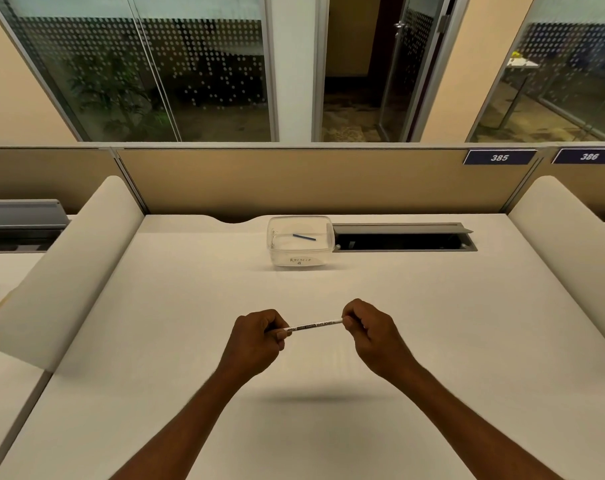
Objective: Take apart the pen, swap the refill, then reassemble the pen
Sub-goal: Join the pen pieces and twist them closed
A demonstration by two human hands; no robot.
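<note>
Pale and bare, the desk (190, 306) fills the lower frame, with a clear tub (300, 241) holding a thin blue stick at upper centre. Just below centre, held above the desk, the pen (313, 324) spans the left hand (256, 337) and right hand (366, 336), each closed around one end. It looks light, stiff and slim, likely slick, so a firm pinch at both ends should suit twisting or pulling it apart.

Two dark blue plates on the partition read "385" (499, 157) and "386" (589, 156); the clear plastic tub (300, 242) on the desk bears handwritten "RECYCLE"; printed lettering on the pen (314, 325) is too small to read
</note>
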